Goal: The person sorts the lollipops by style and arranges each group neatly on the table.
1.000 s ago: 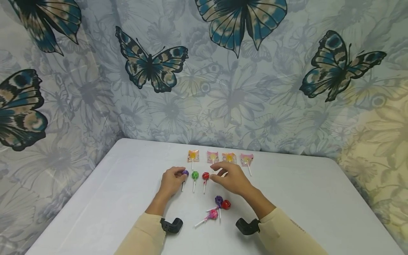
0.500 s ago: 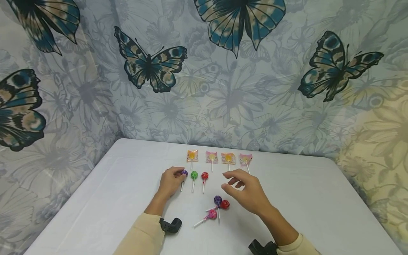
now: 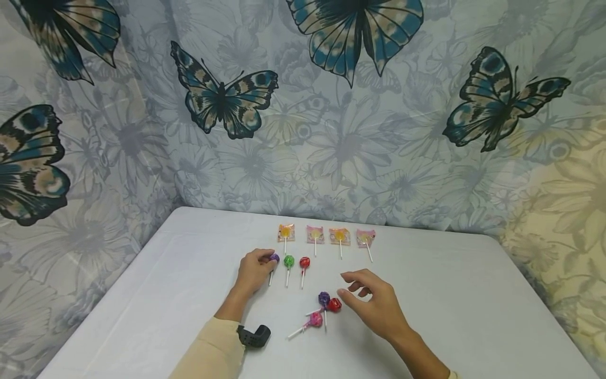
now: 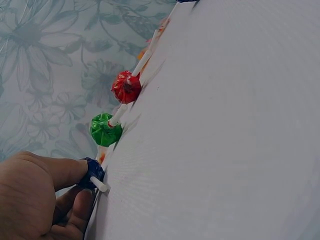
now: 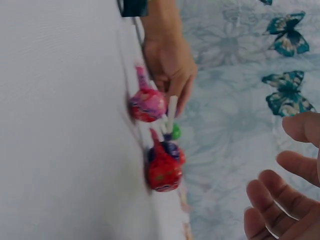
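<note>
One purple lollipop (image 3: 275,258) between left fingers (image 4: 67,172)

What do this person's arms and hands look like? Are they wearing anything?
The left hand and right hand are ungloved. The left sleeve is beige, with a chunky black band at its end. Only a sliver of right sleeve shows, also beige.

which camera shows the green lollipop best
The left wrist view: the green lollipop appears largest there, its wrapped head unblocked except by its own stick. The head view shows it whole but small, between a purple lollipop and a red lollipop. The right wrist view catches only a small, blurred green patch, partly hidden.
</note>
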`<state>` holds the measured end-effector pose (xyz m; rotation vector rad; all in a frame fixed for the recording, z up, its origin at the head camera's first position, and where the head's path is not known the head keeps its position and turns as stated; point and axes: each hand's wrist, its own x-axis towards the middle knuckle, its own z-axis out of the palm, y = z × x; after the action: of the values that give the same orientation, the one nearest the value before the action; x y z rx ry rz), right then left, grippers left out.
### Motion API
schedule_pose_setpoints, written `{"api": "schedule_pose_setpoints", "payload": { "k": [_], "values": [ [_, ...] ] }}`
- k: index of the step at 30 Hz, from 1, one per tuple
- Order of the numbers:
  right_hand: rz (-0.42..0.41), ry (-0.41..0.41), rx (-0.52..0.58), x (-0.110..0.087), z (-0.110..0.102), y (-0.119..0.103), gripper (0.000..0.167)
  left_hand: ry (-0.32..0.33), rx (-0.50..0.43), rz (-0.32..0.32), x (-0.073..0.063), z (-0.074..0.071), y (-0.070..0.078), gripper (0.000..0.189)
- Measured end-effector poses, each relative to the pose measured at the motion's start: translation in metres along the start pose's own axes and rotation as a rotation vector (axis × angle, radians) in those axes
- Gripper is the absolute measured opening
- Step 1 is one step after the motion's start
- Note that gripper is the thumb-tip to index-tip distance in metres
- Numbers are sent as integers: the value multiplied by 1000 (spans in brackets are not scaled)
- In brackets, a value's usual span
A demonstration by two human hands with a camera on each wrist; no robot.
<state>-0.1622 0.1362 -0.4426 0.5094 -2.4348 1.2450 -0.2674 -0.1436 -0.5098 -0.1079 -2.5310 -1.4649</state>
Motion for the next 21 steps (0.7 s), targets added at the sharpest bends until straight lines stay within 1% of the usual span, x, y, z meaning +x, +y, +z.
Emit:
{"api": "schedule_pose_setpoints", "payload": {
  "k": [4, 8, 15, 18, 21],
  "values": [
    [55, -12, -7, -5, 7, 9, 28, 1, -5, 0, 0, 0, -1, 26],
    [84, -34, 5, -10, 11, 18, 30, -10, -2, 10, 1, 2, 0, 26],
    [90, -54, 22, -13, 16, 29, 32, -8, 5, 3, 2, 3, 3, 27],
    [131, -73, 23, -14, 19, 32, 30, -8, 7, 2, 2, 1, 3, 27],
    [177, -114, 21, -16, 23, 36, 30, -5, 8, -7, 1, 0, 1, 27]
  ]
}}
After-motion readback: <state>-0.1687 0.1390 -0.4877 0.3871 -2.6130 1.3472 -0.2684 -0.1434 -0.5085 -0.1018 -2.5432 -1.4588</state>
